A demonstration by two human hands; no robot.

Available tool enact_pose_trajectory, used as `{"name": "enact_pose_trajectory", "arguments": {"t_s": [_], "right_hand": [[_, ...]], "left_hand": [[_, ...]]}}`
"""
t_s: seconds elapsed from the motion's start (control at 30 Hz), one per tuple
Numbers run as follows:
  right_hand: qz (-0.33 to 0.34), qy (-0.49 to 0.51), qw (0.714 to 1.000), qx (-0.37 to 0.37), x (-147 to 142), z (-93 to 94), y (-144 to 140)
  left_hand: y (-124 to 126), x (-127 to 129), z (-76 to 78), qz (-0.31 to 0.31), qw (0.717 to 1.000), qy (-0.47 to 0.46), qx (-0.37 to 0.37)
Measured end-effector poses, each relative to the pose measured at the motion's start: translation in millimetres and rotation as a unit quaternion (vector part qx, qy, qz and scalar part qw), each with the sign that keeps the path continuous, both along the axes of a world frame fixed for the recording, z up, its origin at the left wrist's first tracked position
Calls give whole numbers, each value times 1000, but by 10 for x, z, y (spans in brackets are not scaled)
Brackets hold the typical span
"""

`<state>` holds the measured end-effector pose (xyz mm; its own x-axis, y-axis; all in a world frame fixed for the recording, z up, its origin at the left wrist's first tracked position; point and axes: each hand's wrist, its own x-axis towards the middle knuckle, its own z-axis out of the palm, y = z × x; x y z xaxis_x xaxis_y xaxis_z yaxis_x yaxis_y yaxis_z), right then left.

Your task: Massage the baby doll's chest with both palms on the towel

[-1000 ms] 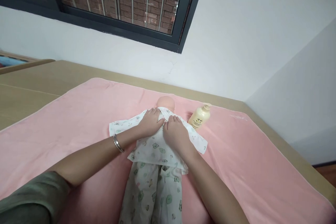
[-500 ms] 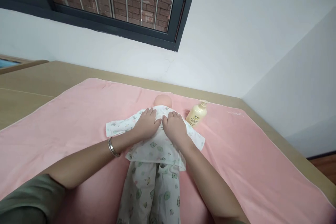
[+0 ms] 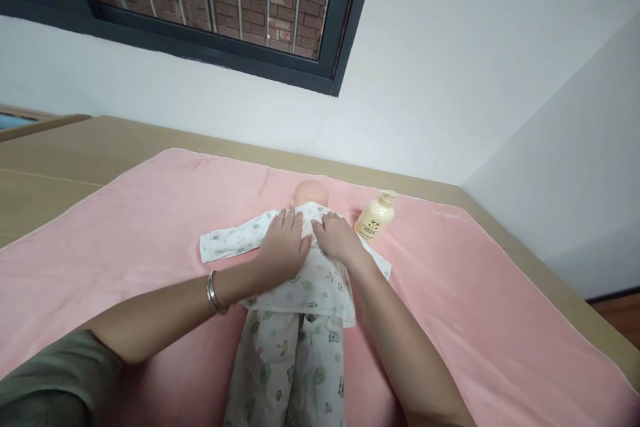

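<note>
A baby doll lies stretched out on a pink blanket (image 3: 450, 280), its bald head (image 3: 310, 193) pointing away from me. It wears a white printed top (image 3: 320, 287) with the sleeves spread sideways, and matching printed trousers (image 3: 285, 367). My left hand (image 3: 283, 247) rests on the left part of the doll's upper body, fingers extended and thumb apart. On the right shoulder area lies my right hand (image 3: 337, 237), with its fingers laid over the cloth. Neither hand grips anything that I can see. A pale yellow pump bottle (image 3: 376, 215) stands tilted-looking just beyond my right hand.
The blanket covers a wooden surface (image 3: 130, 137) that runs along a white wall (image 3: 410, 80). Above is a dark-framed window (image 3: 215, 7) with metal bars behind it. A wooden edge (image 3: 45, 125) shows at the far left.
My left hand has shifted slightly right and turned, its fingers now pointing more straight away from me. My right hand has moved a little to the right. The doll and bottle stay in place.
</note>
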<state>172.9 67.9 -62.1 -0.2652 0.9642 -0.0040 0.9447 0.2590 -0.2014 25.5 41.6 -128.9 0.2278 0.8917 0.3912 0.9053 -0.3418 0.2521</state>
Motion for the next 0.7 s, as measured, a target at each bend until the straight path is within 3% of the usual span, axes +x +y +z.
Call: {"name": "enact_pose_trajectory", "arguments": {"t_s": [0.17, 0.3, 0.43, 0.6, 0.7], "right_hand": [[-22, 7, 1000, 15, -14, -88, 37], [-45, -22, 997, 56, -154, -132, -151], [-20, -40, 995, 85, -247, -131, -301], [19, 45, 997, 60, -114, -127, -123], [-4, 78, 995, 56, -42, -179, 5]], "left_hand": [[-133, 32, -34, -40, 999, -7, 29], [113, -113, 119, -50, 996, -77, -17], [294, -202, 207, -18, 989, -139, -53], [281, -142, 32, -12, 990, -138, -17], [261, -112, -74, -6, 990, -142, 10]]}}
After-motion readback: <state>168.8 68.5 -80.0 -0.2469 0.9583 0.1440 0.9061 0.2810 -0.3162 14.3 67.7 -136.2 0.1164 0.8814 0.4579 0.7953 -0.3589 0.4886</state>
